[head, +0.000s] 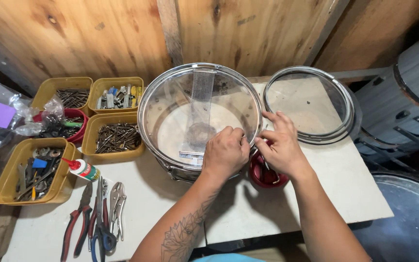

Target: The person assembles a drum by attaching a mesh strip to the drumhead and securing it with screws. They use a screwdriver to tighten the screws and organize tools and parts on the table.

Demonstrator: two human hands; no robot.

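Note:
A snare drum (pixel 170 92) with a clear head and a chrome hoop stands on the white worktop, a strip of snare wires (pixel 199 116) lying across the head. My left hand (pixel 225 153) rests closed on the drum's near right rim. My right hand (pixel 280 145) is just right of the drum at the hoop's edge, fingers pinched together as if on a small part that I cannot make out. Beneath my right hand sits a small red bowl (pixel 263 177).
A second clear drumhead in a chrome hoop (pixel 309 104) lies to the right. Yellow tubs of screws and tools (pixel 115 138) stand at the left, with a glue bottle (pixel 82 170) and pliers (pixel 95 218) in front. Drum shells (pixel 403 97) stand at the right.

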